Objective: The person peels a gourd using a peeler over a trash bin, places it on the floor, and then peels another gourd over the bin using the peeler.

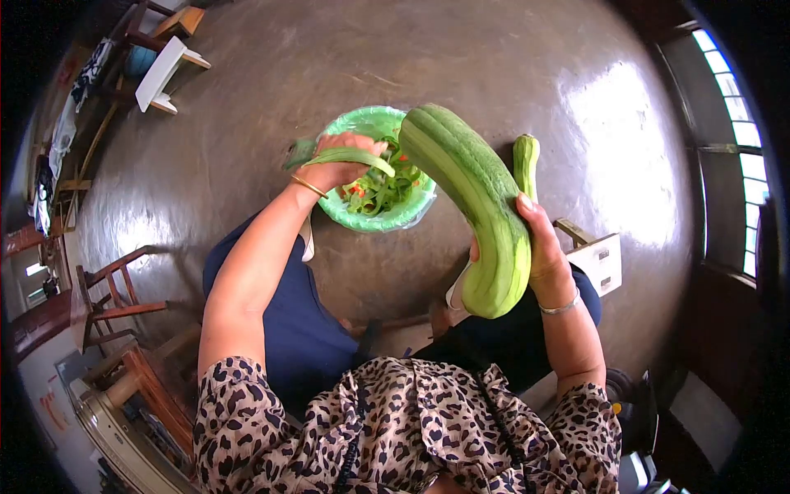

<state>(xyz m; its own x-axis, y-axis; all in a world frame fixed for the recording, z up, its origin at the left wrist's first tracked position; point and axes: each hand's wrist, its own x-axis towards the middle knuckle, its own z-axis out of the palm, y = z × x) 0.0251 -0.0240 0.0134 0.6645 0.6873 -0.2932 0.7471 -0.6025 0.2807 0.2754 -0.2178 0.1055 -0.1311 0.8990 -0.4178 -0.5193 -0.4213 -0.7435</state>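
Observation:
A large green gourd [471, 198] with pale peeled stripes is in my right hand [545, 247], whose fingers wrap round its lower right part. My left hand [333, 165] is closed over the left side of a green bin [337, 216] lined with a plastic bag. A long green strip of peel [354, 155] lies across that hand, and a dark green piece sticks out at its left; what the fingers grip is hard to make out. Green peels [383, 193] with some orange-red bits lie in the bin.
A second, smaller gourd [527, 165] stands behind the large one. To the right is a white board or stool [599, 262]. A small white stool [164, 74] is at the upper left, and a wooden chair [119, 288] stands at the left.

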